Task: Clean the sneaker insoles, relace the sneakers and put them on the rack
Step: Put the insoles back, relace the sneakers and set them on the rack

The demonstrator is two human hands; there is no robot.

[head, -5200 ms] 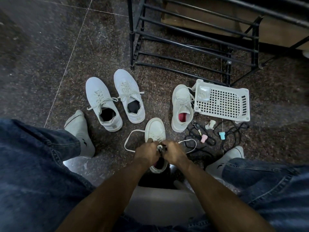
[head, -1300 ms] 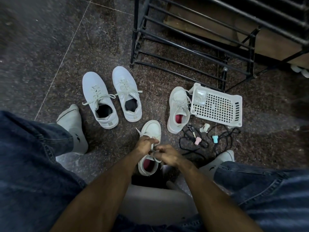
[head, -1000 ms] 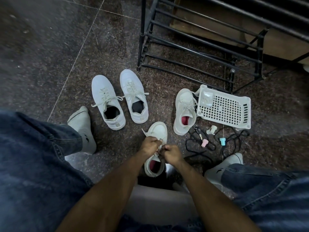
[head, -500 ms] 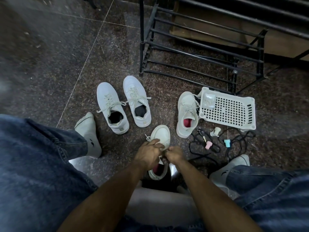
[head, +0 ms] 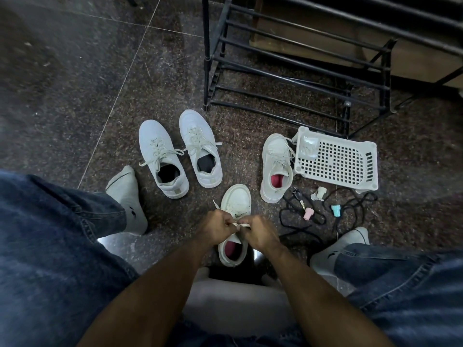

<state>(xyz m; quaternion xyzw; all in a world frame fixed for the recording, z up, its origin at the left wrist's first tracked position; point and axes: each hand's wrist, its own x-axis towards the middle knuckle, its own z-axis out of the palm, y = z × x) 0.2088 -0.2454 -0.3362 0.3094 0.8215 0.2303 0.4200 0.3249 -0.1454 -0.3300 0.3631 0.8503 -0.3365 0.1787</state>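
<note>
White lace [head: 241, 224] stretches taut between a seated person's two hands, the left hand [head: 217, 227] and right hand [head: 260, 234] each pinching it with curled fingers, knuckles nearly touching, directly over the tongue of a pale sneaker [head: 235, 222] on the speckled stone floor [head: 75, 96]. One lace tip [head: 215, 203] pokes out just beyond the left hand. That sneaker, pink-lined at the heel, lies under and just beyond the hands, toe pointing away from the person.

Its mate [head: 276, 169], already laced, stands farther out beyond the right hand, touching a white perforated basket [head: 337, 160]. A second white pair [head: 179, 152], laced and dark inside, waits beyond the left hand. Black cords [head: 300, 221], keys and small pink and blue caps litter the floor off the right hand. The black metal rack [head: 295, 71] stands well beyond everything, with no shoes visible on its bars.

Judging by the layout, the relacing step is in hand, and this looks to be the last shoe of four. The next move likely calls for drawing the lace snug and finishing the tie without letting either end slip, then carrying the pairs to the rack. Whether a knot is already formed under the fingers cannot be told.
</note>
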